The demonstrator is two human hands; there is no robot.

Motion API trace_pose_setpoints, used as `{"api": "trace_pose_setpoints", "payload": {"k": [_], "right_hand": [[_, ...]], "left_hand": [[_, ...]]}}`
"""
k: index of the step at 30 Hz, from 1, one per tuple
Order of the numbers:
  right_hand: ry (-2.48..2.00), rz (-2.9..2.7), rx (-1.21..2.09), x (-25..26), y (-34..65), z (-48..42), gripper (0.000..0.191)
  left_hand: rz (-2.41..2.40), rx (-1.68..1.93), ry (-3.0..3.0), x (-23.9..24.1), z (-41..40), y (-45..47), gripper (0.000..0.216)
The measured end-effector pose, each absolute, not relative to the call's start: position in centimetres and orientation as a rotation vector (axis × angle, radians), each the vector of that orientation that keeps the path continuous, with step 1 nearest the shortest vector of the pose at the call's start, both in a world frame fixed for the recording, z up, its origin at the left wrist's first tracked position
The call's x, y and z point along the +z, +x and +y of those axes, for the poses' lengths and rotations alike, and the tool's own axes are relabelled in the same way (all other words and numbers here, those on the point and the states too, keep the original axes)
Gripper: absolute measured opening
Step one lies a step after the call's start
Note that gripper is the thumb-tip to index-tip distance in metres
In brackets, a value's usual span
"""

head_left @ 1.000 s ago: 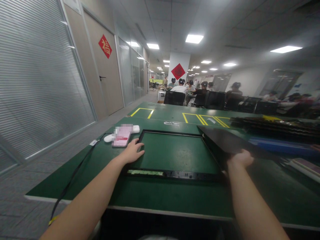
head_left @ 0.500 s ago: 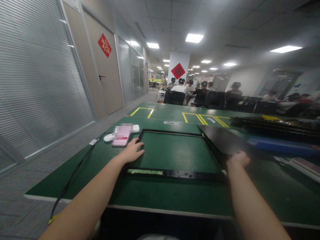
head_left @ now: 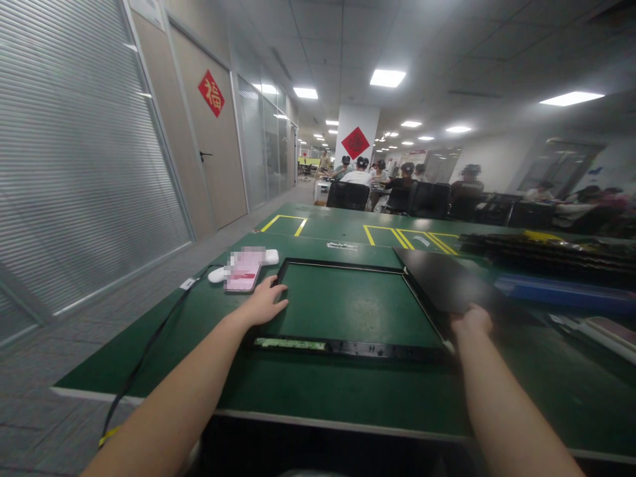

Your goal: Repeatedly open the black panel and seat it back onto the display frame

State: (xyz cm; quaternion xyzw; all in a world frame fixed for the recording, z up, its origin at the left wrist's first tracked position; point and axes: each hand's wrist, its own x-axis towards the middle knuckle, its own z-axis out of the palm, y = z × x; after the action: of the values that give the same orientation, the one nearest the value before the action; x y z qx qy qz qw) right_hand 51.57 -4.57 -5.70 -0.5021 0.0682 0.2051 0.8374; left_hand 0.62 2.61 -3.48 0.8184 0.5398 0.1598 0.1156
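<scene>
The black frame [head_left: 380,349] lies flat on the green table [head_left: 342,391], long axis running left-right. At its left side, your left hand [head_left: 263,303] rests palm down, fingers spread over the edge. Off its right side the dark panel [head_left: 440,278] slants, near edge held by your right hand [head_left: 473,322], fingers curled.

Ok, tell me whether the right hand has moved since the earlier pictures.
Yes, slightly: the right hand has shifted left, judged against the red diamond on the far pillar.
</scene>
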Motion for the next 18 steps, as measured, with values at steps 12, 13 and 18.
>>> {"api": "trace_pose_setpoints", "payload": {"k": [12,13,18], "right_hand": [[-1.058,0.136,0.446,-5.14,51.11,-4.93,0.038],[-1.049,0.115,0.448,-5.06,51.03,-4.98,0.039],[-1.035,0.071,0.517,-4.87,50.84,-5.08,0.039]], "left_hand": [[1.547,0.511,2.376,-3.38,2.42,0.48,0.055],[1.542,0.52,2.372,-3.4,2.44,0.46,0.055],[1.547,0.527,2.365,-3.48,2.49,0.48,0.055]]}}
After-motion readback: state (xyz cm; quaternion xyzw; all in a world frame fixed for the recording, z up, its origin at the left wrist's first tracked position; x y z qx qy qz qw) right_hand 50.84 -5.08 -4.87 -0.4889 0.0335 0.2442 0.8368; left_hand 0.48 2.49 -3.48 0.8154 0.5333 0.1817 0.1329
